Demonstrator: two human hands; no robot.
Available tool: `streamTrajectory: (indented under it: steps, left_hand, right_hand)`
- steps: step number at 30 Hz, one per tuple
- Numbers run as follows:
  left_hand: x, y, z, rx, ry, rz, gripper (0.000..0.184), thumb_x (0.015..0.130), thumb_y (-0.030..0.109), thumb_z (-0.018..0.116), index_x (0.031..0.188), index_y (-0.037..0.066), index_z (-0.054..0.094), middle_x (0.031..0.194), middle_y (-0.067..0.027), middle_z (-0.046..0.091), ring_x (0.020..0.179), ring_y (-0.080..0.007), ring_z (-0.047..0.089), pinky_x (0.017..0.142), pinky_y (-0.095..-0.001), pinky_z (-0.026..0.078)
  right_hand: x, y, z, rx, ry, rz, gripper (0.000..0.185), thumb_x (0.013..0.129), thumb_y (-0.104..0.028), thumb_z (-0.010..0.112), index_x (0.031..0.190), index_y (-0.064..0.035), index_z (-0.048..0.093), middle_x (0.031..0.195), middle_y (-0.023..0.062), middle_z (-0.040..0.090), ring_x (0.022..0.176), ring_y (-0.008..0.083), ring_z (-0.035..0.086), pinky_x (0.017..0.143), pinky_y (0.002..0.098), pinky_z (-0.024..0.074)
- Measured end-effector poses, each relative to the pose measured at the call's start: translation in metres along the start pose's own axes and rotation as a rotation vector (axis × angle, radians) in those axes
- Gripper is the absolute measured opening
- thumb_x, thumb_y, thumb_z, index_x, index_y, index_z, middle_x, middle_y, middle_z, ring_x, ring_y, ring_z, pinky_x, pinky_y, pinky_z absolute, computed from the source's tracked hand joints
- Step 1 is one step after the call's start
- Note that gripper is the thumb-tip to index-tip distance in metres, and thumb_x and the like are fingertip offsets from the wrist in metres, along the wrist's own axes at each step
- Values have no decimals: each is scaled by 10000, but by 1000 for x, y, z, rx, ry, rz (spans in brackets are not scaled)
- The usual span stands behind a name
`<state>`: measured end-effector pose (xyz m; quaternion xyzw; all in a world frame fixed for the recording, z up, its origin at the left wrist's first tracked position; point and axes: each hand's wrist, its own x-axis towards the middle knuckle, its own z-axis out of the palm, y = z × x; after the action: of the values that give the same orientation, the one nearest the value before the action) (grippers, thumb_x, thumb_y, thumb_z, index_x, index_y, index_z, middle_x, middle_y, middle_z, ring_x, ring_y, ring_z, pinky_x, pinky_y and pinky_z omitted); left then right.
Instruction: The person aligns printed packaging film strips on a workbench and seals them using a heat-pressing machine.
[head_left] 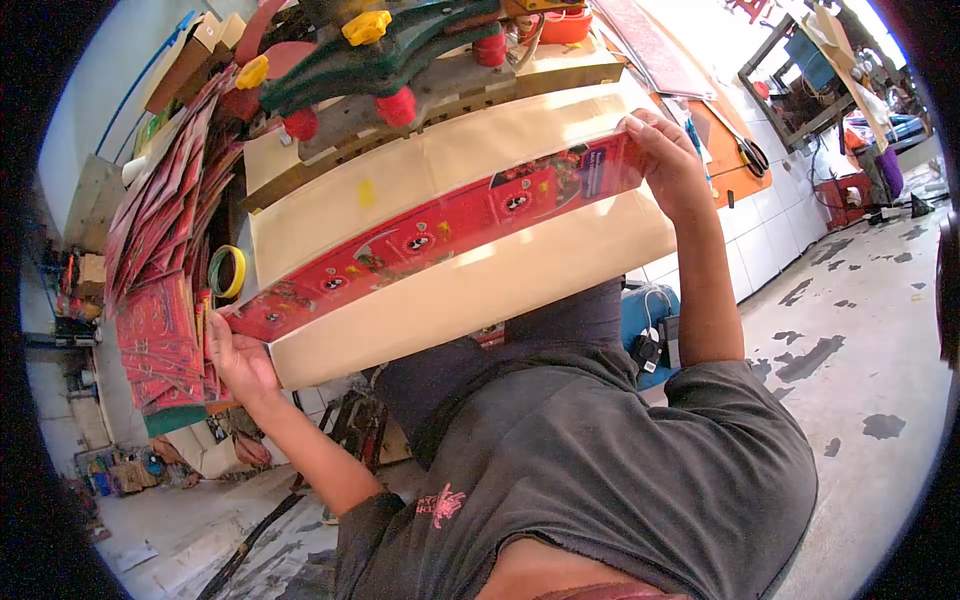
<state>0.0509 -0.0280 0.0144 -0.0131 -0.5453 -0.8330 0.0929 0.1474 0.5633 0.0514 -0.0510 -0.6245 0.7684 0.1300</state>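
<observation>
A long red printed strip [430, 236] stretches between my hands, above a cream-coloured sheet [480, 285]. My left hand [240, 362] pinches the strip's lower-left end, close to the sheet's left edge. At the other end, my right hand [665, 165] grips the strip's upper-right corner between thumb and fingers. Behind the sheet stands a green machine [370, 65] with red and yellow knobs. A yellow tape roll [227, 272] lies just left of the strip.
Piled red printed sheets [160, 340] lie at the left. Scissors [752, 157] rest on an orange surface at the right. A red bowl [566, 27] sits behind the machine. Plugs and cables [648, 348] are on a blue item beside my body.
</observation>
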Motion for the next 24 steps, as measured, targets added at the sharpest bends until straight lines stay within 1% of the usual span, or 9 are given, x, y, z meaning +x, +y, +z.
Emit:
streamTrajectory:
  steps: [7,10,13,15,16,18,19,21,24]
  left_hand:
    - [1,2,2,-2,-43,13,179,1058,206,616,1068,34,667,1011,-54,709,958,-128,669,924,-298,520]
    - [0,0,6,-56,26,21,172,1060,198,611,1057,34,663,1016,-45,698,962,-123,659,924,-290,509]
    - [1,-3,0,-43,-9,51,184,1059,203,611,1055,27,664,1042,-50,691,988,-136,647,945,-305,496]
    - [4,-6,3,-28,-141,179,213,1062,220,608,1060,13,663,1062,-69,688,1009,-157,638,971,-329,485]
    - [5,-8,3,-28,-141,178,213,1062,220,608,1060,13,663,1062,-69,688,1009,-157,638,971,-329,485]
    - [7,-17,2,105,-36,288,240,1065,234,603,1064,1,662,1048,-84,687,1013,-174,634,982,-349,483]
    - [8,-22,-1,105,-39,289,240,1065,234,603,1064,1,662,1048,-84,687,1013,-174,634,982,-349,483]
    - [10,-27,-3,-2,-22,229,249,1065,238,605,1068,-5,658,1036,-83,679,1019,-172,631,980,-343,478]
    - [2,-22,3,-3,-64,198,226,1054,226,628,1098,6,644,1047,-72,679,1000,-157,632,962,-340,487]
  right_hand:
    - [1,2,-2,20,-12,8,248,1022,-304,630,986,-62,667,885,9,687,760,77,637,720,241,511]
    - [1,5,-5,70,5,38,234,1017,-295,641,974,-66,657,890,6,682,778,74,635,734,241,504]
    - [1,4,-4,30,-42,-41,215,1022,-278,644,974,-70,658,886,-10,665,795,65,608,749,241,480]
    - [4,10,-7,-36,-20,-191,233,1044,-279,627,959,-65,662,861,-28,641,801,60,574,759,246,457]
    - [3,11,-8,-36,-18,-190,233,1044,-279,627,959,-65,662,861,-28,641,801,60,574,759,246,457]
    - [2,10,-12,-369,-44,-208,281,1067,-300,604,943,-56,667,837,-34,625,790,65,548,761,254,448]
    - [2,13,-14,-369,-42,-209,281,1067,-300,604,943,-56,667,837,-34,625,790,65,548,761,254,448]
    - [3,19,-16,-315,-100,-154,270,1079,-318,584,947,-85,623,871,-68,556,831,31,459,775,216,374]
    - [-4,12,-11,-295,-86,-114,275,1077,-326,591,951,-85,633,868,-79,546,823,33,454,765,213,369]
